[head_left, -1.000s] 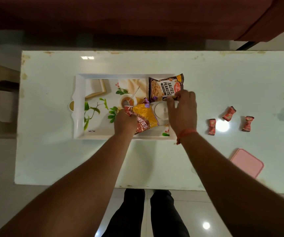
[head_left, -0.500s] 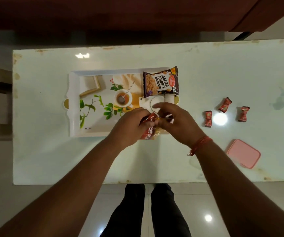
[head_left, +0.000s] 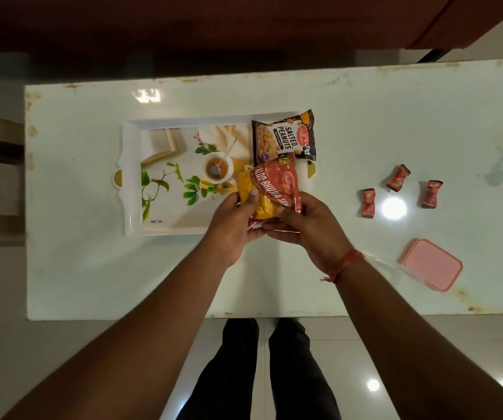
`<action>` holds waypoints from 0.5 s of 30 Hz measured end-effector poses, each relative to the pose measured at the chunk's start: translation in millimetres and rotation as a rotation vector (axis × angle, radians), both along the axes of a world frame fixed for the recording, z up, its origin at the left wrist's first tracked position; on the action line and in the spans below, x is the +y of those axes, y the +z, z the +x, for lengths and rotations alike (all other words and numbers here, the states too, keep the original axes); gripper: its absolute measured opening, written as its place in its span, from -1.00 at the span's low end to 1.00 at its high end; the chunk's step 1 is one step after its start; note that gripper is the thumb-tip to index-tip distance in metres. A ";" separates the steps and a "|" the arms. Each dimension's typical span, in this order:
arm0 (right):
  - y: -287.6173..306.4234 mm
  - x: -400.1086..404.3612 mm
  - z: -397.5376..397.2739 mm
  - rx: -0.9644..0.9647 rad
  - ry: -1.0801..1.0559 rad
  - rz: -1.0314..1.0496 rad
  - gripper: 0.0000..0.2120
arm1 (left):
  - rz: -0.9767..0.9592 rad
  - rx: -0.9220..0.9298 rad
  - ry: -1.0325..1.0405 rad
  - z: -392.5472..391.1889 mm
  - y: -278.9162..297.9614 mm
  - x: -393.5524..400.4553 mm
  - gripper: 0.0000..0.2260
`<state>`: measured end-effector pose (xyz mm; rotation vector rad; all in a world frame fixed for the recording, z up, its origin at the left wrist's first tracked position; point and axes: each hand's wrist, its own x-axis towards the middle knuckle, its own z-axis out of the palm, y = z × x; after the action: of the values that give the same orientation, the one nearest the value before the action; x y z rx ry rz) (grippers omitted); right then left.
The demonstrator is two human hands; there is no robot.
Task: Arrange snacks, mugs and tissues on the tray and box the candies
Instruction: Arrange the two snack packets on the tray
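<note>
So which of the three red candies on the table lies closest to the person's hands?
The leftmost candy, nearest the right hand. The tilted middle one and the rightmost one lie farther right, toward the table's edge.

Both bare forearms reach forward and converge; the left hand curls with its thumb pressing on top of what it grips; the right hand, just beside it, cups palm-up, a red thread round its wrist.

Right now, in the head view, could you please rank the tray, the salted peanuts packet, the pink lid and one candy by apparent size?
1. Tray
2. Salted peanuts packet and pink lid: look alike, unranked
3. Candy
</note>
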<state>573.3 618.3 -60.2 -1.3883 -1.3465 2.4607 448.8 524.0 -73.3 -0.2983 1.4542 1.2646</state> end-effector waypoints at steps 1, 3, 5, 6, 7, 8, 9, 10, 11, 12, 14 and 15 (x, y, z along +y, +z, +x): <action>0.1 0.4 1.5 -0.046 0.047 0.042 -0.73 | 0.007 0.036 -0.002 0.5 -1.9 1.5 -0.68; -1.7 2.0 3.5 -0.170 0.060 0.182 -0.68 | -0.003 0.112 -0.037 1.1 -3.0 5.1 -0.67; -4.6 6.3 6.8 -0.280 0.067 0.389 -0.69 | -0.027 0.178 -0.098 0.1 -7.0 5.9 -0.67; -6.4 9.5 8.2 -0.324 0.095 0.477 -0.70 | -0.035 0.208 -0.136 -0.6 -7.9 6.3 -0.67; -7.6 12.6 8.9 -0.361 0.130 0.539 -0.70 | -0.035 0.230 -0.168 -1.3 -9.2 6.9 -0.68; -9.4 15.6 9.4 -0.391 0.167 0.581 -0.70 | -0.042 0.247 -0.192 -1.4 -10.8 8.0 -0.69; -10.8 18.2 9.2 -0.411 0.197 0.614 -0.71 | -0.052 0.259 -0.208 -0.6 -12.9 9.4 -0.70; -13.2 20.5 9.1 -0.425 0.211 0.642 -0.72 | -0.067 0.270 -0.221 0.8 -15.7 11.4 -0.71; -16.5 22.9 8.7 -0.438 0.211 0.668 -0.74 | -0.082 0.280 -0.234 2.5 -19.4 13.6 -0.72; -19.5 25.2 8.3 -0.453 0.201 0.693 -0.76 | -0.108 0.296 -0.249 4.0 -23.5 16.7 -0.73; -26.9 30.7 8.4 -0.504 0.211 0.741 -0.77 | -0.206 0.373 -0.309 4.9 -33.6 22.3 -0.74; -29.3 33.5 8.8 -0.536 0.236 0.765 -0.77 | -0.259 0.423 -0.347 4.3 -37.6 24.3 -0.75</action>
<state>582.1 651.8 -89.5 -1.7473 -2.3164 1.3622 453.1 548.3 -110.9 0.0606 1.9404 0.8872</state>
